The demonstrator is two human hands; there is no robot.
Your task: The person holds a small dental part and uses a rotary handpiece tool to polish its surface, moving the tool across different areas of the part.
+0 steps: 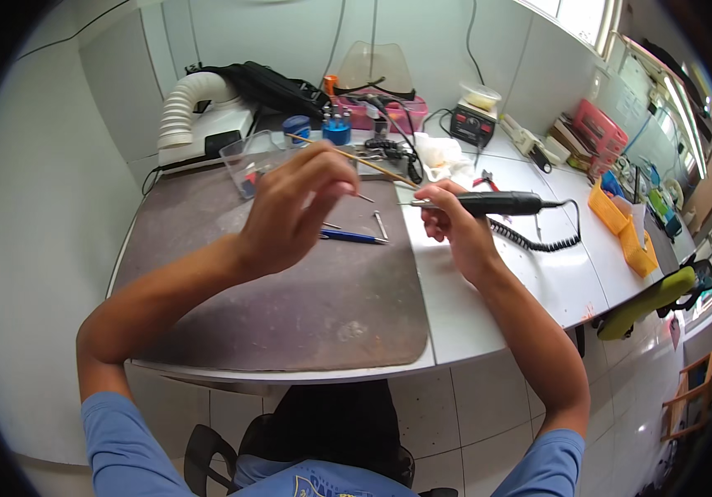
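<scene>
My right hand [455,228] is closed around a black rotary handpiece [501,203], its metal tip pointing left over the mat's right edge. A coiled black cord [538,245] runs from its back end. My left hand [294,207] is raised above the brown mat [290,319], fingers curled together; what they hold, if anything, is hidden. A thin wooden stick [377,167] slants from behind the left hand toward the right fingertips; I cannot tell which hand, if either, grips it. Below lie a blue pen [354,237] and a small metal bur [379,224].
A clear plastic bin [244,170] stands behind my left hand. Farther back are a white hose unit [199,124], a blue bur stand [337,131], a pink basket [406,112] and a black control box [472,124]. Red-handled pliers [484,180] and yellow trays [621,228] are to the right.
</scene>
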